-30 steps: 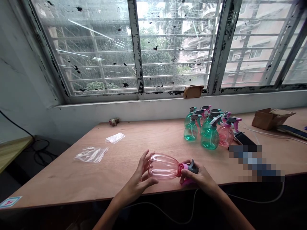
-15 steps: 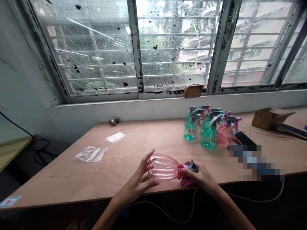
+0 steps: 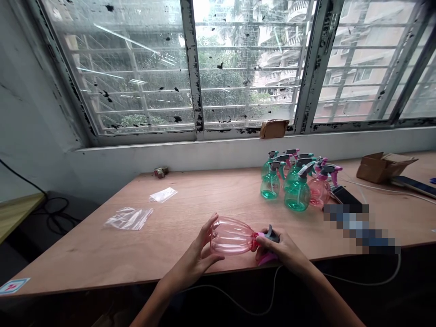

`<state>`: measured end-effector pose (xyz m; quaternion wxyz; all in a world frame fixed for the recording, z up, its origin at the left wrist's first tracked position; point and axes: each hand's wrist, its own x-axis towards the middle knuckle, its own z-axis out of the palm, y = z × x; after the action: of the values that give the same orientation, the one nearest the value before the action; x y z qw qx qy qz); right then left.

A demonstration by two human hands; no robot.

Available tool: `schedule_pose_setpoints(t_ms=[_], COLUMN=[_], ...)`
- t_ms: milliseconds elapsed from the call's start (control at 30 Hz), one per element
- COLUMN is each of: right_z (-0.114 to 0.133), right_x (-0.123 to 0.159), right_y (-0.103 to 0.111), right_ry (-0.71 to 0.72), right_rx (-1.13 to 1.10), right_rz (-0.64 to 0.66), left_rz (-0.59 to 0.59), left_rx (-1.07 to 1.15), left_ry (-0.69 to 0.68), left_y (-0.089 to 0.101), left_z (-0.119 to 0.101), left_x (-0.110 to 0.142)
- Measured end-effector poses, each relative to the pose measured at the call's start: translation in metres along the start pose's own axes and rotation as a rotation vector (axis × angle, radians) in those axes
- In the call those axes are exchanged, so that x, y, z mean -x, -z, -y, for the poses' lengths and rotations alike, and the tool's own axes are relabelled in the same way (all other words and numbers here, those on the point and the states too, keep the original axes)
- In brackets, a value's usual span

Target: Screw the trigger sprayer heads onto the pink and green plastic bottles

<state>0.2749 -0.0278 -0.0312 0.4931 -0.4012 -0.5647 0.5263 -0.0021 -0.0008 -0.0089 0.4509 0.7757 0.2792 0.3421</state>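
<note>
A clear pink spray bottle [image 3: 232, 236] lies sideways in the air above the table's front edge, its base pointing left. My right hand [image 3: 282, 247] is wrapped round its grey and pink spray head at the neck. At the base end, my left hand [image 3: 197, 256] cups the bottle, thumb below and fingers behind and above it; some fingertips show through the plastic. Beyond my right hand stands a group of several upright spray bottles, among them a green spray bottle [image 3: 297, 196] and a pink spray bottle [image 3: 318, 190].
Clear plastic bags [image 3: 129, 219] and a small white packet [image 3: 163, 195] lie on the left of the wooden table [image 3: 190, 195]. A tape roll [image 3: 161, 172] sits at the back. Rightward are a phone [image 3: 345, 197], a blurred patch and an open cardboard box [image 3: 383, 167]. A white cable [image 3: 254, 313] hangs below.
My left fingers have drawn closer together against the bottle's base. The bottle and my right hand have stayed nearly in place; the whole view has shifted very slightly.
</note>
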Motion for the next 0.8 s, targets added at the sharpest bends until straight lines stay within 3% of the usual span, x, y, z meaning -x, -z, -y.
schedule_pose_setpoints(t_ms=[233,600,800], right_z=[-0.002,0.005,0.005], right_x=[0.002,0.004,0.004], right_y=[-0.001,-0.001,-0.001], right_ry=[0.012,-0.017,-0.005], right_rx=[-0.084,0.0,0.026], right_rz=[-0.051,0.004,-0.002], left_rz=[-0.014,0.028,0.012], left_rx=[0.149,0.047,0.078], left_ry=[0.061,-0.005,0.053], left_y=[-0.004,-0.004,-0.006], left_z=[-0.009,-0.001,-0.003], left_x=[0.0,0.002,-0.001])
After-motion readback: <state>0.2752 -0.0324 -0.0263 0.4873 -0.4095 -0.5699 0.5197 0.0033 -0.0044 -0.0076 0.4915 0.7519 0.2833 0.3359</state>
